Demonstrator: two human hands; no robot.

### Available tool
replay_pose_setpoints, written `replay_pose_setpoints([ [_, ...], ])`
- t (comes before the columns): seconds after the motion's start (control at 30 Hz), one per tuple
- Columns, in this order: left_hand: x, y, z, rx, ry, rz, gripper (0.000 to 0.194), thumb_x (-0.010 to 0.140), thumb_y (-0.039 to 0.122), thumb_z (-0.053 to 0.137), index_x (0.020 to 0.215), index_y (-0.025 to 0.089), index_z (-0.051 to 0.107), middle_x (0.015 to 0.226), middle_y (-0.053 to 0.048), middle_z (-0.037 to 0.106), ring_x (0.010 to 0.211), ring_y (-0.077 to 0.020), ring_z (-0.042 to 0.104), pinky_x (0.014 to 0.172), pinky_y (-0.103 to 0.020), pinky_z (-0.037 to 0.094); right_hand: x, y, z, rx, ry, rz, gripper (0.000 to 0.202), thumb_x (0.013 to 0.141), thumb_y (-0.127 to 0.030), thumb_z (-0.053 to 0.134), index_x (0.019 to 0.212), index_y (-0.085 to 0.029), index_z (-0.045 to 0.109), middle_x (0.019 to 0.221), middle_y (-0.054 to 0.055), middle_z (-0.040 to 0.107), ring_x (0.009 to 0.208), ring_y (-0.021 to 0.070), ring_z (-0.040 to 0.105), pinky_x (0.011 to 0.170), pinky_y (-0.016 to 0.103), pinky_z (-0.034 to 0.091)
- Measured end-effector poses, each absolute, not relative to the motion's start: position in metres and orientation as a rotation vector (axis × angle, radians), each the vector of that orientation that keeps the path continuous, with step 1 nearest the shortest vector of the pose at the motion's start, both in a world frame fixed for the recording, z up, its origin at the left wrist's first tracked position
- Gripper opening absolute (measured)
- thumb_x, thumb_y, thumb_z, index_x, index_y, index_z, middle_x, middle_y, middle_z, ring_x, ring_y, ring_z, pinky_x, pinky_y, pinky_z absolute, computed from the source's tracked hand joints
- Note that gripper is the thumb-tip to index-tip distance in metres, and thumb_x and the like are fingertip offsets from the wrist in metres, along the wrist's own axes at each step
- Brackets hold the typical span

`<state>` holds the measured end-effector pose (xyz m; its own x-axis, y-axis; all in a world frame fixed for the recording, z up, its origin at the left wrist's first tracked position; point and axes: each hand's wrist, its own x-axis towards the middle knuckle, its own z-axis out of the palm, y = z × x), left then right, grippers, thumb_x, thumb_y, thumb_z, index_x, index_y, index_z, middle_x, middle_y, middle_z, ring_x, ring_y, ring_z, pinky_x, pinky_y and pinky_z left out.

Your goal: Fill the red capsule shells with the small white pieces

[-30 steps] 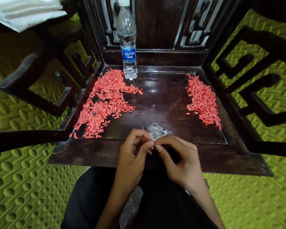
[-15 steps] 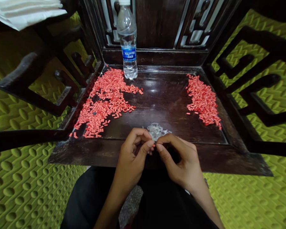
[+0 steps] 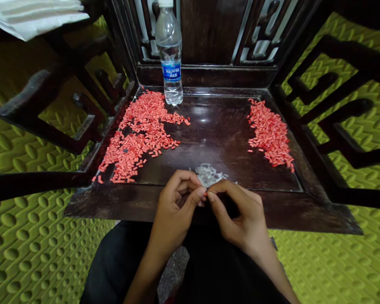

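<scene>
A spread of short red pieces [image 3: 139, 143] lies to the left, with a water bottle [image 3: 172, 71] upright just beside it. The left hand [image 3: 177, 207] has thumb and forefinger clamped on one small red piece [image 3: 205, 194], held in front of the pale translucent bits [image 3: 209, 174]. That piece looks light, stiff and easily dropped, best pinched by its sides with its end free. The right hand [image 3: 243, 211] brings its fingertips together beside it; I cannot tell whether they grip anything. Farther right lies another red pile [image 3: 270, 135]
</scene>
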<state>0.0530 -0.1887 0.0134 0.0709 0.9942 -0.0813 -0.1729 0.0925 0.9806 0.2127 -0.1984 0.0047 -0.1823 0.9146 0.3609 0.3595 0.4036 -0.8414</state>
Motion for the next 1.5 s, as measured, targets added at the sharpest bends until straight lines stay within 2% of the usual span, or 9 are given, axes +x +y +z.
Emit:
replay_pose_setpoints([
  [0.27,0.053,-0.1872,0.0134,1.037,1.084,1.186,0.015,0.098,0.025,0.075,0.095,0.021,0.061,0.075,0.004,0.067,0.067,-0.0091,0.065,0.067,-0.018,0.054,0.2122,-0.1964,0.0088,-1.183,-1.716,0.77,0.016,0.109,-0.018,0.058,0.096,-0.023,0.064,0.08,-0.004,0.066,0.069,0.0104,0.062,0.067,0.022,0.048],
  [0.7,0.0533,-0.19,0.0136,1.021,1.059,1.198,0.015,0.098,0.023,0.076,0.097,0.021,0.061,0.077,0.005,0.066,0.069,-0.0071,0.066,0.068,-0.015,0.054,0.2122,-0.1964,0.0091,-1.149,-1.722,0.828,0.017,0.107,-0.015,0.06,0.093,-0.022,0.065,0.083,-0.004,0.069,0.074,0.0097,0.065,0.07,0.022,0.047],
  [1.27,0.057,-0.1917,0.0136,1.057,1.093,1.189,0.012,0.098,0.02,0.074,0.095,0.02,0.062,0.079,0.005,0.066,0.071,-0.0059,0.065,0.069,-0.013,0.052,0.2122,-0.1963,0.0034,-1.093,-1.802,0.71,0.018,0.106,-0.009,0.057,0.095,-0.022,0.06,0.083,-0.006,0.063,0.074,0.007,0.06,0.071,0.018,0.047],
  [1.5,0.0552,-0.1904,0.0138,1.066,1.089,1.196,0.009,0.103,0.026,0.071,0.099,0.02,0.066,0.08,0.003,0.071,0.073,-0.008,0.069,0.073,-0.016,0.056,0.2111,-0.1957,0.0029,-1.134,-1.783,0.679,0.017,0.106,-0.01,0.058,0.094,-0.023,0.06,0.081,-0.006,0.063,0.07,0.0071,0.058,0.068,0.019,0.045],
])
